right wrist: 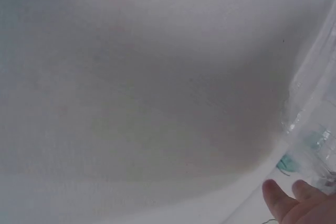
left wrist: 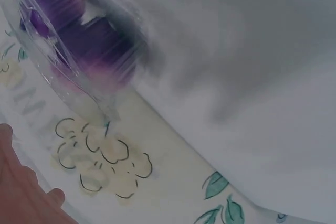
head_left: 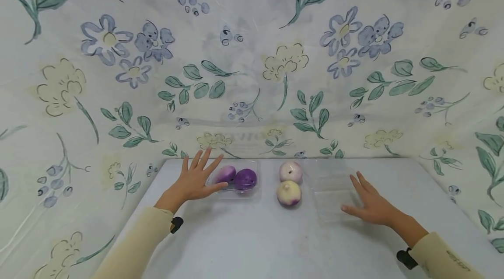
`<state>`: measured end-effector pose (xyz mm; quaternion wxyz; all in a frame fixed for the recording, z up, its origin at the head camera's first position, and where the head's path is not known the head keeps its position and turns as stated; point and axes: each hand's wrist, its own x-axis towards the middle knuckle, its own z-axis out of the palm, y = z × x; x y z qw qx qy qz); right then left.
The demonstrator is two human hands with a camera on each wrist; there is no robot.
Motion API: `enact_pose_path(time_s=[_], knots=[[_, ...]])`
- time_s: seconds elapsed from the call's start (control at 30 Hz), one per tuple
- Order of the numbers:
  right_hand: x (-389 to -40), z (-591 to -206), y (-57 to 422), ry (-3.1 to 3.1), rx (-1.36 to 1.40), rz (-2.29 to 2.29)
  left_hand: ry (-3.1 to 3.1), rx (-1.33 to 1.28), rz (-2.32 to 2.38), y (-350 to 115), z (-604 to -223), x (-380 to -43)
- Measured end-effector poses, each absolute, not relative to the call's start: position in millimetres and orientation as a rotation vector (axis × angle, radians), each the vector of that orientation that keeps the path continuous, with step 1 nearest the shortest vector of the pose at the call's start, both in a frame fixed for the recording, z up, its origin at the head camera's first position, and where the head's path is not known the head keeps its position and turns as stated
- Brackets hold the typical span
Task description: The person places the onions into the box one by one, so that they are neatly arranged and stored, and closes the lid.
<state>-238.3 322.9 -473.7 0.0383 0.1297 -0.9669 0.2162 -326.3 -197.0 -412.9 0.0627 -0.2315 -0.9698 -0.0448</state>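
My left hand (head_left: 195,183), fingers spread wide, hovers by the left side of a clear plastic container (head_left: 236,196); its thumb overlaps the container in the head view. Inside lie two round purple vegetables (head_left: 245,179), blurred behind the shiny plastic in the left wrist view. To the right, a pinkish-white round vegetable (head_left: 290,171) sits just behind a cream one with a purple underside (head_left: 289,193). My right hand (head_left: 372,207) has straight, parted fingers and holds nothing. It is beside the right edge of another clear plastic container (head_left: 330,202), which has no vegetable in it.
Everything stands toward the far edge of a white table (head_left: 252,239). Directly behind the table hangs a floral curtain (head_left: 252,78), which also spreads to both sides. Each wrist carries a small black device (head_left: 407,259).
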Motion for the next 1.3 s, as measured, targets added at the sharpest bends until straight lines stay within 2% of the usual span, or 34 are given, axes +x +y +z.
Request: enact_pose_path(time_s=[0.23, 0.8, 1.3], knots=[[-237, -472, 331, -3.080, 0.308, 0.810, -2.919, -0.760, -0.180, -173, -414, -330], [-241, -468, 327, -3.168, 0.162, 0.816, -2.916, -0.872, -0.139, -140, -410, -330], [-243, -467, 323, -3.159, 0.127, 0.927, -2.934, -0.939, -0.120, -117, -423, -328]])
